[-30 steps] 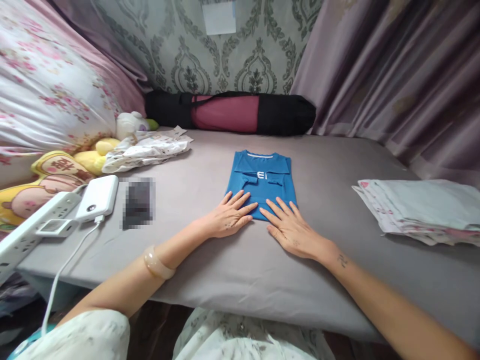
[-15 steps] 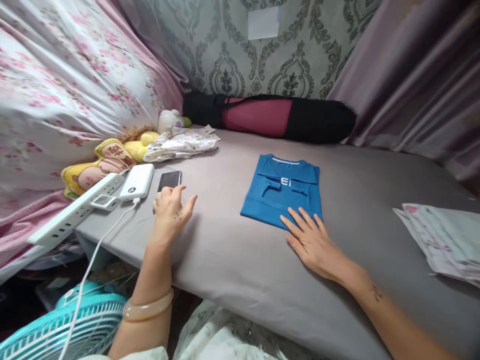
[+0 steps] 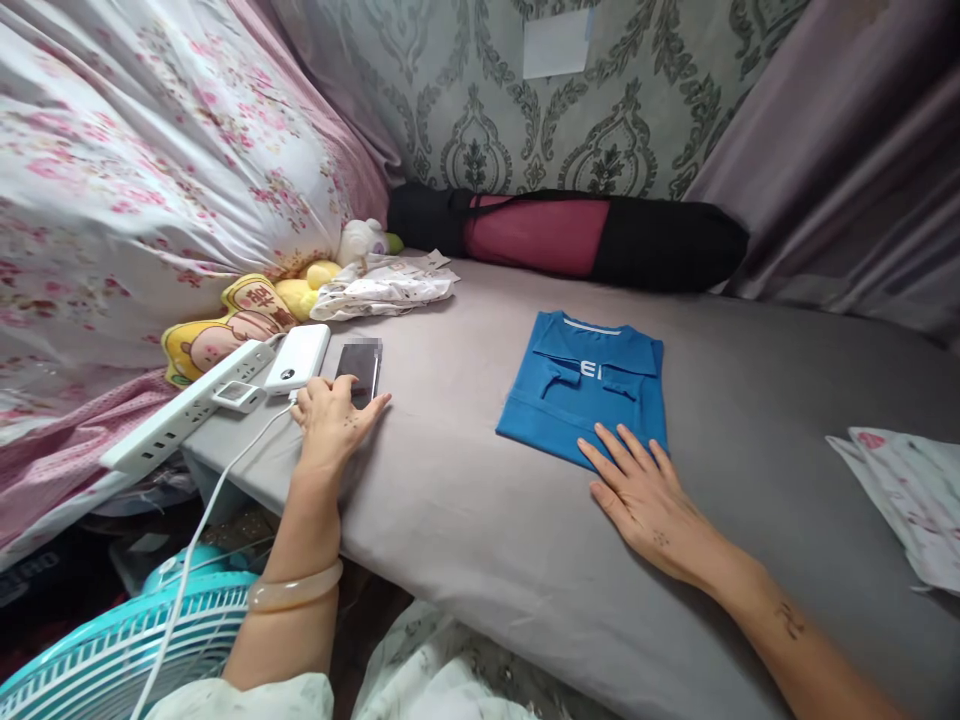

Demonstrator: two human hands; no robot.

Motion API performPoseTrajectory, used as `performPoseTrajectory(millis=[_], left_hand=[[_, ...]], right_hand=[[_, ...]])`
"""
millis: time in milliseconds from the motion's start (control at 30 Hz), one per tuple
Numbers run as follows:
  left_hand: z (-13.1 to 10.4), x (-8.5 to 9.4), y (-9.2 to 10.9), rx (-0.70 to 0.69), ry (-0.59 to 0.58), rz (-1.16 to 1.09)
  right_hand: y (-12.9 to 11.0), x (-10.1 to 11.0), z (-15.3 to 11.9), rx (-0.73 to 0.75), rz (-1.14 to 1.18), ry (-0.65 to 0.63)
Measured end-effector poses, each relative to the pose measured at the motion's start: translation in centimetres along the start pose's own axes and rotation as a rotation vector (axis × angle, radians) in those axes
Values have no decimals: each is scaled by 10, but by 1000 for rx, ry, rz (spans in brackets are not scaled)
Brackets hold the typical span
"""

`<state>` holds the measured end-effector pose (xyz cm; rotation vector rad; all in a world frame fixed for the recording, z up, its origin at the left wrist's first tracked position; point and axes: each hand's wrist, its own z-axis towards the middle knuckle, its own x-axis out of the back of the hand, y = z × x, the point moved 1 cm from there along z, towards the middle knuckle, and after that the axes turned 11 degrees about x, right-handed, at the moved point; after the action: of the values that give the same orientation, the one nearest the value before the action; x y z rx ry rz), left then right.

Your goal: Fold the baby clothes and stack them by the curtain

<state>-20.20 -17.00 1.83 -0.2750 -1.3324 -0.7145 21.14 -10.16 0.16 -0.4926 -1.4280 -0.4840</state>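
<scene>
Grey sheet underlies the folded blue shirt. Left of it, the left hand, just shifted away, spreads around the phone; only the right hand, flat, touches the shirt.

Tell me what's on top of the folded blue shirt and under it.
The right hand lies partly over the near right corner of the folded blue shirt, hiding part of its edge. Gray sheet shows around the shirt; whatever is directly beneath is covered.

Grey-sheeted surface beneath folded blue shirt, phone, white power bank, long black-and-maroon bag.
</scene>
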Motion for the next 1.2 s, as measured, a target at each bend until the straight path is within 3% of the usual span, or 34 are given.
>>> performPoseTrajectory(millis=[267, 333, 400, 533, 700, 833, 1000, 1200], left_hand=[[0, 3, 5, -18, -11, -24], [-4, 10, 14, -103, -9, -85], [-12, 15, 31, -320, -83, -166], [-36, 20, 75, -903, -364, -296], [-64, 13, 124, -1274, -476, -356], [-74, 3, 141, -1338, -515, -274], [-71, -3, 140, -1335, -569, -269], [-71, 2, 146, -1395, -417, -317]], right_hand=[[0, 0, 0, 4, 5, 3], [1, 0, 0, 4, 12, 3], [0, 1, 0, 3, 18, 4], [-3, 6, 1, -4, 41, -25], [-8, 17, 3, -38, 92, -91], [-11, 24, 3, -58, 132, -125], [-12, 29, 3, -58, 169, -131], [-8, 30, 2, -78, 232, -40]])
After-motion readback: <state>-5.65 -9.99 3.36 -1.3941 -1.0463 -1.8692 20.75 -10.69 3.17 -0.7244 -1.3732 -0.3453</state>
